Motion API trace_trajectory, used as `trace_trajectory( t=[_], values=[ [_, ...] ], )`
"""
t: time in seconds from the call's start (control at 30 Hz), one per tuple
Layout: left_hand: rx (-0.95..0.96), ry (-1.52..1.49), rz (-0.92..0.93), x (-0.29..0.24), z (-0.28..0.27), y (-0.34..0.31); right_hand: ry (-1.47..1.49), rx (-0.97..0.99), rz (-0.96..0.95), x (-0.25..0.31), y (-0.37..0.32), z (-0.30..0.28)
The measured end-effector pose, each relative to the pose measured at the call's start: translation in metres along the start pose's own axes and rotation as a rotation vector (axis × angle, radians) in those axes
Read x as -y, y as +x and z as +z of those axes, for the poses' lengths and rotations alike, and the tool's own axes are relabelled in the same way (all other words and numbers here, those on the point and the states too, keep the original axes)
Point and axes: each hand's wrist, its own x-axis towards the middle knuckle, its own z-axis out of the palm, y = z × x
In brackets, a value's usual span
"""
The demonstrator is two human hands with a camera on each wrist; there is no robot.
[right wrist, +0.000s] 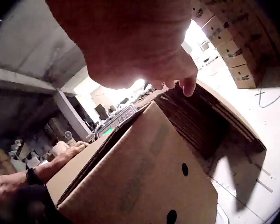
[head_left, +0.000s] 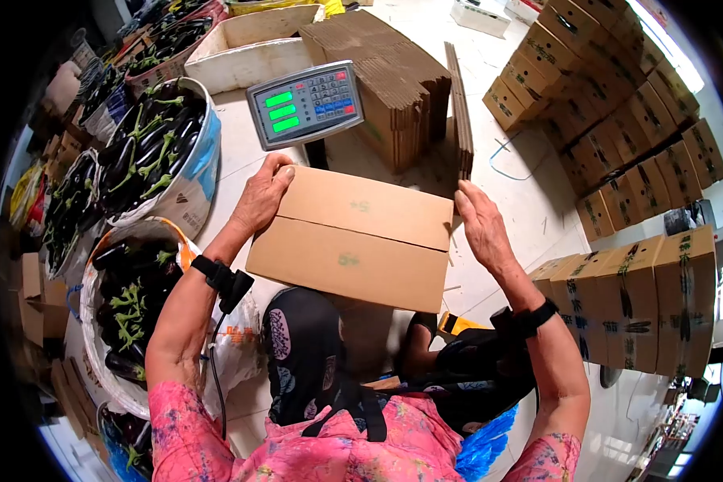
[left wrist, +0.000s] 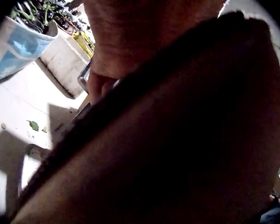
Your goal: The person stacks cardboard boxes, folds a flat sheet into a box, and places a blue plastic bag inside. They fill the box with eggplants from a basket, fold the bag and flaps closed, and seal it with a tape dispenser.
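Observation:
A closed cardboard box (head_left: pixel 353 241) stands before the person's knees, its two top flaps meeting at a seam. The left hand (head_left: pixel 263 195) grips its far left corner, thumb on top and fingers bent over the edge; in the left wrist view the forearm hides most of this. Just off the box's right side is the right hand (head_left: pixel 484 221), fingers extended forward. Seen from the right wrist, that hand (right wrist: pixel 135 51) hangs above the box's side wall (right wrist: pixel 144 172), which has dark round holes. Beyond the box stands a scale display (head_left: pixel 305 104) with green readouts.
Tubs of eggplants (head_left: pixel 157 153) line the left side, one tub (head_left: pixel 92 321) close by the left forearm. Flattened cardboard (head_left: pixel 394 88) is stacked behind the display, with a thin upright cardboard bundle (head_left: pixel 460 112) beside it. Packed boxes (head_left: pixel 627 120) are piled at right, with a nearer row (head_left: pixel 635 297).

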Motion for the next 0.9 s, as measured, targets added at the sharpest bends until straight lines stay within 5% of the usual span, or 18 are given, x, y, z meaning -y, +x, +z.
trace_trajectory(
  t=[0.2,0.4,0.53,0.63,0.73,0.9],
  values=[
    [-0.117,0.052,0.09,0.013,0.005,0.002,-0.092,0.431,-0.011,0.009,0.009,-0.051],
    [-0.046,0.078,0.097,0.015,0.005,0.007,-0.186,0.294,0.217,-0.115,-0.062,-0.096],
    [0.009,0.084,0.127,0.0,0.015,0.007,-0.207,0.455,0.499,-0.2,-0.181,-0.045],
    [0.081,0.027,0.026,-0.003,0.019,0.011,-0.265,0.467,0.45,-0.24,-0.265,0.022],
    [0.081,0.078,0.038,-0.01,0.024,0.01,-0.467,0.548,0.371,-0.209,-0.276,0.047],
    [0.073,0.041,0.004,-0.015,0.031,0.009,-0.639,0.301,0.222,-0.217,-0.294,0.096]
  ],
)
